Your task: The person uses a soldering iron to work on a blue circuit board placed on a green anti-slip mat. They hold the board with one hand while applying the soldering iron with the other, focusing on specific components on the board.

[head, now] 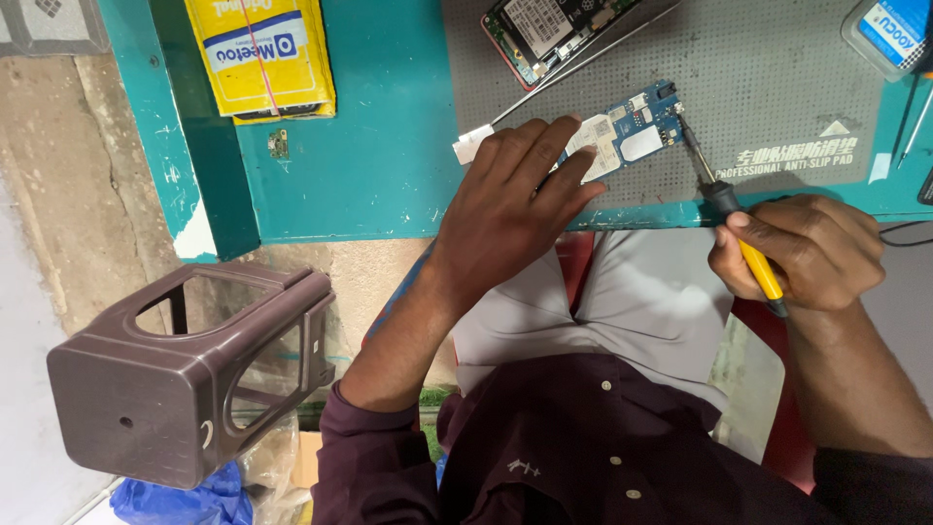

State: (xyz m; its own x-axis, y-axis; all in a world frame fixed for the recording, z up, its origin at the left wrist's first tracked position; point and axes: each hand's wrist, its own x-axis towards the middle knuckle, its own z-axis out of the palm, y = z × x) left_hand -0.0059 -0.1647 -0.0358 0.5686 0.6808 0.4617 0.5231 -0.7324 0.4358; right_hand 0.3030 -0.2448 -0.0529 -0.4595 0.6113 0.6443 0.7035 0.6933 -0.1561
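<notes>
A small blue circuit board [637, 124] lies on a grey perforated work mat [768, 68] near the bench's front edge. My left hand [510, 199] rests on the board's left end, fingers spread and pressing it down. My right hand [802, 248] grips a yellow-handled soldering iron [731, 216] like a pen. Its metal tip touches the board's right corner.
An opened phone [544, 29] with a red frame and thin metal tweezers [573, 73] lie on the mat behind the board. A yellow box [262, 53] sits on the teal bench [369, 146] at left. A brown plastic stool [185, 374] stands on the floor at lower left.
</notes>
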